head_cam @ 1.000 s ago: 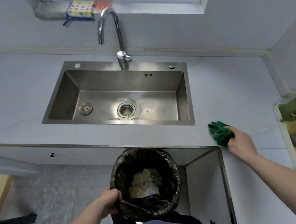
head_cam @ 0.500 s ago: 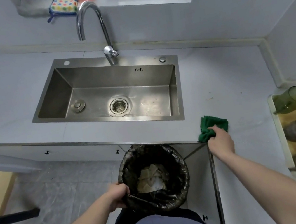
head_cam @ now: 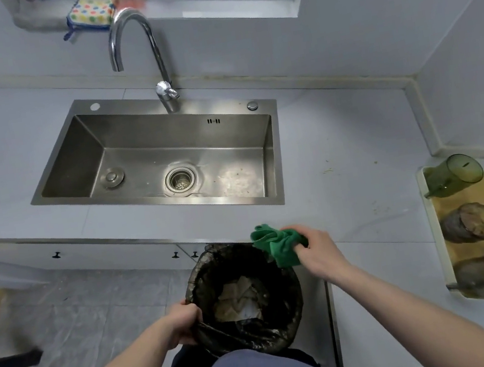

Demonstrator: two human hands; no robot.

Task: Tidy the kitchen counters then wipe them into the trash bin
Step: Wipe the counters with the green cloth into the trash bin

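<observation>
Cloth (head_cam: 277, 246) now off counter (head_cam: 349, 207), over bin (head_cam: 247, 298) rim, bunched in right hand (head_cam: 316, 249). Left hand (head_cam: 183, 322) grips bin's near rim. Best keep bin tucked under counter edge; shake cloth low.

Grey floor (head_cam: 75, 320); white walls (head_cam: 351, 23)

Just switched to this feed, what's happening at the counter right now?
A person is wiping the grey counter into a bin. The right hand bunches a green cloth at the counter edge, over the rim of the round black-lined trash bin. The left hand grips the bin's near rim. Crumbs remain on the counter right of the steel sink.
</observation>
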